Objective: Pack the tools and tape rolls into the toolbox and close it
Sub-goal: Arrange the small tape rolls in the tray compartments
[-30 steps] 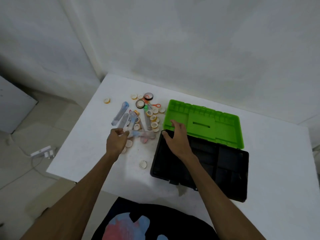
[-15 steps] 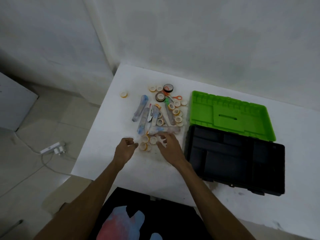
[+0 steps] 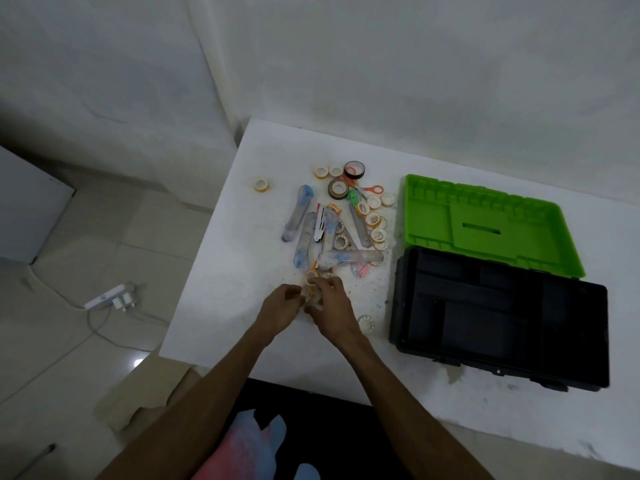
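Here both hands meet near the front of the white table (image 3: 221, 306), at the near end of the scattered pile. The left hand (image 3: 280, 308) and the right hand (image 3: 330, 306) curl their fingers round a small cluster of tape rolls (image 3: 311, 293) held between them; how many rolls is hard to tell, since the fingers cover most of them. 1 loose roll (image 3: 365, 322) lies just right of the right hand. Beyond the hands lie the wrapped tools (image 3: 300, 216), more rolls and orange-handled scissors (image 3: 370, 190). The toolbox (image 3: 502, 317) sits to the right, its black tray open and its green lid (image 3: 485, 223) laid back flat. Bare tabletop separates the hands from the box, and the table's left edge is near the left hand
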